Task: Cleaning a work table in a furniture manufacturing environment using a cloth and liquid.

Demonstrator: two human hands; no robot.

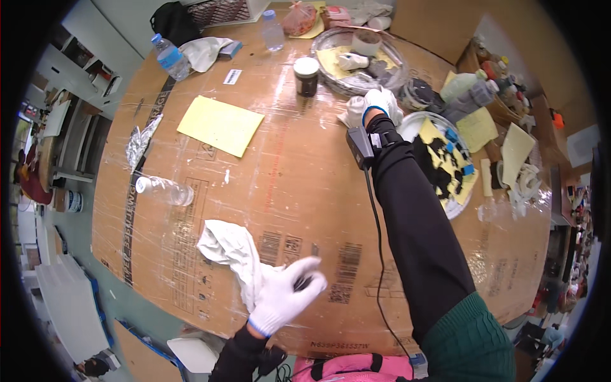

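Right hand touches white cloth near a dark-filled jar.

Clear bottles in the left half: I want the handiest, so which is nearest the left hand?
The white-capped bottle, nearest the left hand; the two blue-capped bottles are farther away, up the picture.

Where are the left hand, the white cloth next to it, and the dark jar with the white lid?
Left hand (284, 291): head view, on the middle of the gloved hand.
White cloth (230, 247): head view, on its crumpled middle.
Dark jar (307, 85): head view, on the body's near side.
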